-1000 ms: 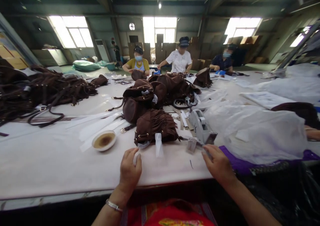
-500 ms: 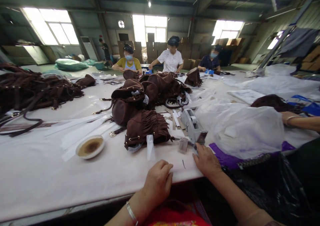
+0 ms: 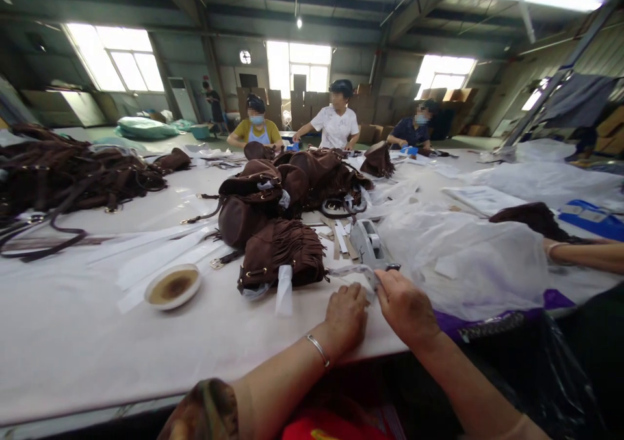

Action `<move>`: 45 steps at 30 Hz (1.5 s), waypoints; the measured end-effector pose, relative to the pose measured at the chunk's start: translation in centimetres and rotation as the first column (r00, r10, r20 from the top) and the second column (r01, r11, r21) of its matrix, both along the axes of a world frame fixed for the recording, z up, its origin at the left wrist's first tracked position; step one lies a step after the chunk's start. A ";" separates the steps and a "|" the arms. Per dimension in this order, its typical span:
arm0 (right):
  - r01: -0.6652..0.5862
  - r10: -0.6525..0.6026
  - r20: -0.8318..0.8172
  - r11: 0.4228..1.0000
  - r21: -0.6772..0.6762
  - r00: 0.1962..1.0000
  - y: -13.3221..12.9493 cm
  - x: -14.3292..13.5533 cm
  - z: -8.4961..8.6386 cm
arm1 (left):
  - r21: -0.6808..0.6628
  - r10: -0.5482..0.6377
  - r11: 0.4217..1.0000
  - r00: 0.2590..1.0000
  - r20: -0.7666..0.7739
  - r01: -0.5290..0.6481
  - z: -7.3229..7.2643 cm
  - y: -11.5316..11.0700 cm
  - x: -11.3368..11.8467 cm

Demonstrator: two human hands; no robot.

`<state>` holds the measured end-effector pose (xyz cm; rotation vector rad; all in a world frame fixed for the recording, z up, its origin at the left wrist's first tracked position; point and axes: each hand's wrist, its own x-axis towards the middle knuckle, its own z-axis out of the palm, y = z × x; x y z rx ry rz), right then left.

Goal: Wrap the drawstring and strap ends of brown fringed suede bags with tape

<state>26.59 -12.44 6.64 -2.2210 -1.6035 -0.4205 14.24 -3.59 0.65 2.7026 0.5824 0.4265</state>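
Note:
A dark brown fringed drawstring bag (image 3: 283, 255) lies on its side at the front of the pile, a white paper strip (image 3: 284, 289) hanging from it. From its right end a strap (image 3: 351, 270), seemingly wrapped in clear film, runs to my right hand (image 3: 407, 307), whose thumb and fingers pinch its end. Close beside, my left hand (image 3: 346, 320) rests at the table edge with curled fingers; whatever is in them is hidden. Just beyond my right hand stands a grey tape dispenser (image 3: 368, 242), partly covered by that hand.
More brown bags (image 3: 312, 173) are heaped behind, and another heap (image 3: 63, 173) lies left. A shallow dish (image 3: 173, 286) with brownish contents sits on the white-covered table (image 3: 97, 336). Clear plastic bags (image 3: 463, 258) spread right, near a co-worker's arm (image 3: 585, 256). Several people work opposite.
My left hand has moved right and forward, close to my right hand. My right hand has shifted slightly up, and the strap between bag and hand now arches upward.

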 end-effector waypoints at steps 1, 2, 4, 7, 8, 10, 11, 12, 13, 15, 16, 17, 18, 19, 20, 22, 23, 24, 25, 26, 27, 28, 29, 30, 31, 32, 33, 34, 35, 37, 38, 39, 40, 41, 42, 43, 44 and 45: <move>-0.021 0.020 -0.048 1.000 -0.005 0.999 -0.1 -0.4 0.1 | -0.016 0.000 1.000 1.000 -0.002 0.000 0.2 0.0 0.2; -0.034 0.033 -0.122 0.999 -0.009 0.992 -0.2 -0.8 0.1 | -0.041 -0.003 0.999 1.000 -0.004 0.003 0.3 0.0 0.1; -0.045 0.031 -0.355 0.999 -0.030 0.934 -0.7 -1.5 -0.7 | -0.127 -0.031 0.991 0.999 0.011 0.033 0.7 -0.3 -0.7; -0.064 0.013 -0.798 0.997 -0.032 0.602 -1.4 -2.7 -2.7 | -0.396 -0.028 0.916 0.996 0.084 0.059 1.0 -1.8 -3.9; -0.054 0.015 -0.899 0.999 -0.009 0.438 -1.5 -3.3 -3.4 | -0.525 -0.003 0.849 0.995 0.102 0.057 1.2 -2.4 -5.2; 0.010 0.042 -0.985 0.999 0.044 0.167 -1.4 -4.8 -4.6 | -0.762 0.064 0.646 0.992 0.109 0.042 1.4 -3.6 -7.9; 0.047 0.051 -0.995 0.997 0.055 0.083 -1.2 -5.7 -5.0 | -0.845 0.092 0.532 0.990 0.108 0.043 1.6 -4.1 -9.1; 0.070 0.055 -0.998 0.996 0.057 0.029 -0.9 -6.6 -5.3 | -0.900 0.118 0.433 0.987 0.108 0.047 1.8 -4.5 -10.0; 0.077 0.053 -0.999 0.996 0.053 -0.002 -0.7 -7.3 -5.5 | -0.931 0.147 0.362 0.984 0.103 0.044 1.9 -4.8 -10.8; 0.055 0.022 -1.000 0.998 0.021 -0.013 -0.3 -8.4 -5.7 | -0.957 0.205 0.291 0.976 0.071 0.008 2.1 -5.1 -11.8; 0.032 0.008 -0.999 0.999 0.009 0.031 -0.3 -8.6 -5.8 | -0.961 0.243 0.274 0.969 0.044 -0.025 2.1 -5.2 -12.2; 0.009 0.013 -0.991 1.000 0.014 0.130 -0.4 -8.6 -5.8 | -0.962 0.288 0.264 0.958 0.010 -0.069 2.0 -5.1 -12.6; -0.011 0.043 -0.958 0.999 0.041 0.283 -0.7 -8.5 -5.8 | -0.959 0.331 0.259 0.944 -0.021 -0.112 2.0 -5.1 -12.9; -0.041 0.097 -0.879 0.995 0.088 0.466 -1.0 -8.2 -5.7 | -0.954 0.359 0.262 0.932 -0.045 -0.146 1.9 -5.0 -13.2; -0.099 0.170 -0.749 0.985 0.139 0.640 -1.5 -8.0 -5.6 | -0.944 0.367 0.282 0.929 -0.058 -0.170 1.8 -4.9 -13.5; -0.305 0.343 -0.431 0.939 0.158 0.835 -2.4 -7.8 -5.3 | -0.902 0.329 0.394 0.943 -0.042 -0.178 1.8 -4.7 -13.9; -0.418 0.432 -0.305 0.901 0.112 0.849 -2.7 -7.9 -5.2 | -0.863 0.291 0.480 0.957 -0.014 -0.158 1.8 -4.6 -14.1; -0.509 0.507 -0.220 0.859 0.051 0.834 -3.0 -8.1 -5.2 | -0.809 0.245 0.573 0.969 0.019 -0.129 1.8 -4.4 -14.1; -0.562 0.554 -0.163 0.827 -0.004 0.816 -3.1 -8.3 -5.2 | -0.742 0.197 0.664 0.979 0.051 -0.095 1.8 -4.2 -14.0; -0.577 0.568 -0.125 0.815 -0.045 0.813 -3.1 -8.5 -5.3 | -0.662 0.149 0.747 0.986 0.074 -0.063 1.8 -3.9 -13.9; -0.559 0.552 -0.100 0.826 -0.070 0.828 -3.1 -8.6 -5.4 | -0.574 0.112 0.818 0.990 0.081 -0.045 1.8 -3.6 -13.8; -0.519 0.513 -0.083 0.850 -0.086 0.854 -2.9 -8.6 -5.5 | -0.479 0.098 0.876 0.992 0.073 -0.051 1.8 -3.3 -13.6; -0.466 0.460 -0.071 0.879 -0.100 0.885 -2.7 -8.5 -5.6 | -0.379 0.119 0.921 0.991 0.066 -0.085 1.8 -3.0 -13.5; -0.408 0.403 -0.060 0.906 -0.114 0.913 -2.5 -8.3 -5.7 | -0.278 0.169 0.950 0.983 0.068 -0.144 1.7 -2.8 -13.4; -0.352 0.348 -0.049 0.928 -0.126 0.936 -2.3 -8.1 -5.8 | -0.186 0.235 0.958 0.969 0.082 -0.217 1.6 -2.6 -13.3; -0.301 0.298 -0.039 0.945 -0.129 0.954 -2.2 -7.8 -5.8 | -0.116 0.295 0.952 0.951 0.098 -0.283 1.6 -2.6 -13.3; -0.260 0.258 -0.032 0.957 -0.129 0.966 -2.0 -7.7 -5.9 | -0.076 0.329 0.943 0.938 0.104 -0.323 1.5 -2.7 -13.2; -0.230 0.228 -0.030 0.965 -0.126 0.973 -1.8 -7.6 -5.9 | -0.067 0.340 0.940 0.936 0.094 -0.334 1.5 -2.8 -13.2; -0.216 0.213 -0.032 0.969 -0.121 0.976 -1.7 -7.7 -6.0 | -0.081 0.332 0.942 0.941 0.070 -0.327 1.4 -2.9 -13.0; -0.223 0.219 -0.043 0.969 -0.108 0.975 -1.4 -8.1 -6.3 | -0.135 0.313 0.942 0.950 0.014 -0.309 1.4 -3.1 -12.4; -0.230 0.226 -0.049 0.968 -0.095 0.973 -1.3 -8.4 -6.5 | -0.156 0.319 0.936 0.948 -0.010 -0.317 1.4 -3.1 -12.0; -0.237 0.234 -0.055 0.968 -0.081 0.971 -1.3 -8.7 -6.7 | -0.166 0.341 0.925 0.940 -0.034 -0.341 1.4 -3.0 -11.6; -0.249 0.245 -0.062 0.966 -0.066 0.968 -1.2 -9.0 -6.8 | -0.168 0.371 0.911 0.927 -0.062 -0.376 1.4 -2.9 -11.1; -0.265 0.261 -0.070 0.963 -0.054 0.963 -1.2 -9.1 -7.0 | -0.166 0.399 0.897 0.912 -0.094 -0.410 1.4 -2.6 -10.6; -0.291 0.287 -0.078 0.956 -0.047 0.955 -1.3 -9.1 -7.1 | -0.164 0.422 0.883 0.897 -0.128 -0.439 1.5 -2.4 -10.1; -0.328 0.323 -0.089 0.944 -0.047 0.942 -1.4 -9.0 -7.1 | -0.163 0.438 0.872 0.885 -0.159 -0.461 1.5 -2.1 -9.6; -0.371 0.365 -0.103 0.927 -0.055 0.925 -1.5 -8.7 -7.0 | -0.162 0.447 0.865 0.876 -0.184 -0.475 1.6 -1.8 -9.1; -0.417 0.407 -0.118 0.906 -0.070 0.906 -1.6 -8.3 -6.8 | -0.159 0.451 0.861 0.869 -0.203 -0.483 1.7 -1.6 -8.7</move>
